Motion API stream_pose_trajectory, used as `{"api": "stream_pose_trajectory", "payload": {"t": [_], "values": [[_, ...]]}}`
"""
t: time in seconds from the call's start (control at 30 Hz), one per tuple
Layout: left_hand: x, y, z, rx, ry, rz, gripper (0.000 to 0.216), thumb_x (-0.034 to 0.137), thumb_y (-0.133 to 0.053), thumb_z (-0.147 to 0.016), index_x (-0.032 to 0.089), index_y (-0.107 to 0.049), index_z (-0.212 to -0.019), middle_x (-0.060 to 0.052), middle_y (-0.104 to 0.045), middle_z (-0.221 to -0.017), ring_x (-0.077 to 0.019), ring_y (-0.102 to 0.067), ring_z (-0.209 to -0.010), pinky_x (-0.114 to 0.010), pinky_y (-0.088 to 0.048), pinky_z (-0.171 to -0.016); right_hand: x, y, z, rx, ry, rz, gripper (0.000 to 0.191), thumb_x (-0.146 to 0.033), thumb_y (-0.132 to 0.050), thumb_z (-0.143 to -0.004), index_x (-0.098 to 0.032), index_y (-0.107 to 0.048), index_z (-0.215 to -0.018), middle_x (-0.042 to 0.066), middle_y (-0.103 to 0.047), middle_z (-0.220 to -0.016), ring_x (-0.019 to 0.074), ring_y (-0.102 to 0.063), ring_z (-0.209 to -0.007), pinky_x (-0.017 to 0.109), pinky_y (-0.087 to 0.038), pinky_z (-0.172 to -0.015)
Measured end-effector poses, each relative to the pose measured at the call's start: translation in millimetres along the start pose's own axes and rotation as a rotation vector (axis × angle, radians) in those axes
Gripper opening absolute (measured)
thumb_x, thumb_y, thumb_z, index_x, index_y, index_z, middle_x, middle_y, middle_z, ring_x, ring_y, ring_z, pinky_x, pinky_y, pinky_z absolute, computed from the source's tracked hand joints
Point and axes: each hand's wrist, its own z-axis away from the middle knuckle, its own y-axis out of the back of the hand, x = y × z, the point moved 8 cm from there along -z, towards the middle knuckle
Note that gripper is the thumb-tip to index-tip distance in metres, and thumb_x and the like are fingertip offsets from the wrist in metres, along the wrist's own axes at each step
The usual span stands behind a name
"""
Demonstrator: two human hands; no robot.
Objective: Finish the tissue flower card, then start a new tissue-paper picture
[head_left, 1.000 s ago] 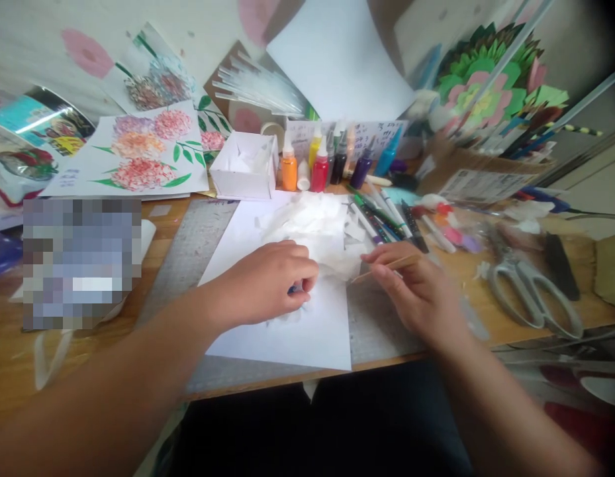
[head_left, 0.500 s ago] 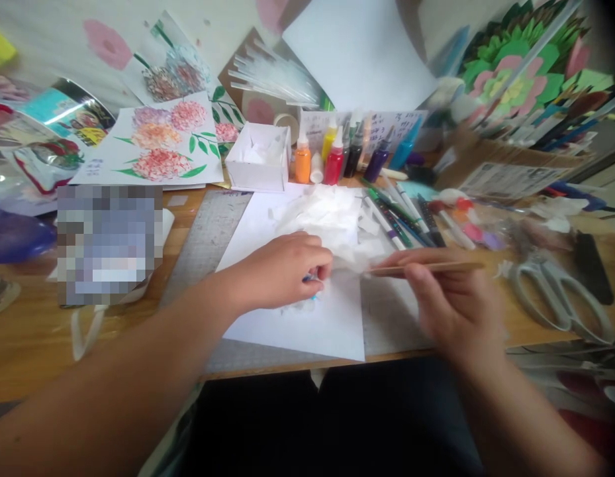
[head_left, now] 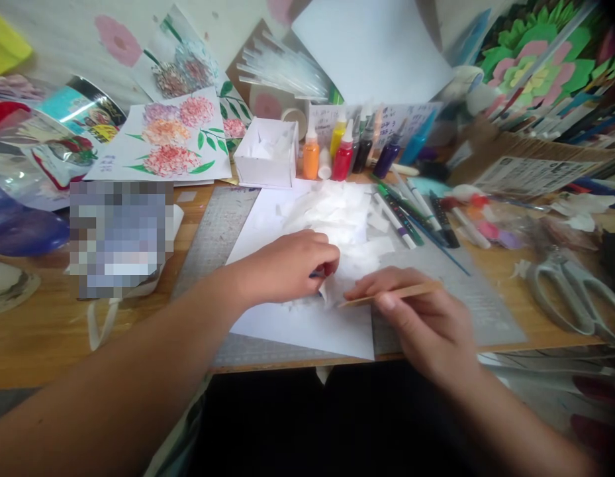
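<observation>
My left hand [head_left: 300, 267] is curled over a white paper sheet [head_left: 292, 331], fingers pinched together. A bit of blue shows under its fingertips, but what they hold is mostly hidden. My right hand [head_left: 424, 315] grips a flat wooden stick [head_left: 411, 289] between thumb and fingers. The stick slants down to the left, its tip close to a thin white scrap [head_left: 331, 290] beside my left fingertips. Just behind both hands lies a loose heap of white tissue-like pieces [head_left: 331, 215].
A grey cutting mat [head_left: 202, 265] lies under the sheet. Behind stand a white box [head_left: 265, 169] and paint bottles [head_left: 343, 159]. Pens [head_left: 401, 212] and scissors [head_left: 565, 291] lie to the right, with a carton of brushes [head_left: 530, 169] behind. A pixelated device [head_left: 121, 238] sits left.
My right hand has moved left and slightly down, bringing the stick's tip closer to my left fingers. My left hand stays over the sheet, and the view has shifted a little.
</observation>
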Motion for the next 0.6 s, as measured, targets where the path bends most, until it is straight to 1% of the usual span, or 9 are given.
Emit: {"api": "stream_pose_trajectory", "payload": {"t": [0.07,0.1,0.13,0.17,0.2,0.3,0.37,0.47,0.6], "values": [[0.1,-0.4,-0.2,-0.002,-0.004,-0.004,0.011,0.007,-0.053,-0.072,0.017,-0.057,-0.075,-0.001,-0.055,-0.08,-0.0149,-0.05,-0.079,-0.026,-0.036,-0.066,3.7,11.8,1.7,0.154,0.012,-0.111,0.016,-0.014,-0.051,-0.09,-0.027,-0.061,-0.09,0.001,-0.064,-0.086,0.0182,-0.065,-0.083,0.036,-0.054,-0.073],[0.2,-0.5,-0.3,-0.003,-0.005,-0.003,0.01,0.008,-0.053,-0.073,0.017,-0.057,-0.075,-0.001,-0.055,-0.081,-0.0148,-0.049,-0.079,-0.026,-0.036,-0.066,5.0,15.9,2.5,0.21,0.023,-0.122,0.016,-0.015,-0.051,-0.09,-0.028,-0.061,-0.089,0.0,-0.063,-0.085,0.0185,-0.064,-0.083,0.037,-0.054,-0.073],[0.2,-0.6,-0.3,-0.003,-0.005,0.0,0.009,0.009,-0.053,-0.073,0.017,-0.057,-0.075,-0.001,-0.055,-0.081,-0.0147,-0.049,-0.079,-0.026,-0.036,-0.066,5.4,17.9,2.5,0.239,0.031,-0.094,0.016,-0.015,-0.052,-0.089,-0.028,-0.061,-0.088,0.0,-0.063,-0.085,0.0188,-0.063,-0.084,0.038,-0.053,-0.074],[0.2,-0.4,-0.3,0.0,-0.004,0.002,0.009,0.009,-0.053,-0.073,0.017,-0.057,-0.075,-0.001,-0.055,-0.081,-0.0146,-0.049,-0.079,-0.026,-0.037,-0.066,4.9,17.4,1.5,0.234,0.035,-0.037,0.015,-0.015,-0.053,-0.089,-0.028,-0.062,-0.088,0.001,-0.063,-0.085,0.0189,-0.062,-0.084,0.038,-0.052,-0.074],[0.2,-0.2,-0.3,0.003,-0.002,0.005,0.009,0.009,-0.054,-0.073,0.017,-0.057,-0.074,-0.001,-0.055,-0.081,-0.0146,-0.05,-0.079,-0.026,-0.037,-0.066,3.9,14.8,-0.3,0.202,0.034,0.036,0.014,-0.015,-0.054,-0.088,-0.027,-0.062,-0.088,0.001,-0.063,-0.085,0.0188,-0.061,-0.085,0.037,-0.052,-0.074],[0.6,0.2,0.0,0.009,-0.005,0.007,0.01,0.008,-0.053,-0.072,0.017,-0.056,-0.074,0.0,-0.055,-0.08,-0.0144,-0.05,-0.079,-0.026,-0.036,-0.065,-3.2,3.4,-6.6,0.059,0.064,0.216,0.012,-0.014,-0.058,-0.086,-0.025,-0.063,-0.086,0.001,-0.065,-0.081,0.0176,-0.061,-0.08,0.034,-0.052,-0.071],[1.0,0.3,0.1,0.013,-0.013,0.009,0.01,0.008,-0.053,-0.071,0.017,-0.055,-0.073,0.0,-0.055,-0.079,-0.0143,-0.05,-0.078,-0.026,-0.036,-0.065,-8.1,-1.9,-9.5,0.001,0.096,0.249,0.011,-0.014,-0.059,-0.086,-0.025,-0.064,-0.085,0.001,-0.066,-0.079,0.0171,-0.061,-0.077,0.032,-0.052,-0.067],[0.6,-0.3,0.3,0.01,-0.013,0.025,0.009,0.009,-0.056,-0.071,0.018,-0.055,-0.073,0.001,-0.055,-0.078,-0.0138,-0.049,-0.077,-0.026,-0.036,-0.065,-8.8,-7.2,-11.8,-0.044,0.106,0.252,0.01,-0.015,-0.06,-0.085,-0.024,-0.065,-0.084,0.002,-0.066,-0.079,0.0163,-0.062,-0.075,0.031,-0.052,-0.064],[-0.7,-0.8,0.6,0.006,0.002,0.035,0.007,0.013,-0.061,-0.074,0.018,-0.056,-0.073,0.001,-0.055,-0.078,-0.0134,-0.049,-0.077,-0.026,-0.036,-0.065,-4.3,-11.3,-11.4,-0.073,0.105,0.277,0.008,-0.016,-0.062,-0.085,-0.023,-0.066,-0.085,0.002,-0.066,-0.08,0.0156,-0.062,-0.076,0.03,-0.052,-0.065]]}}
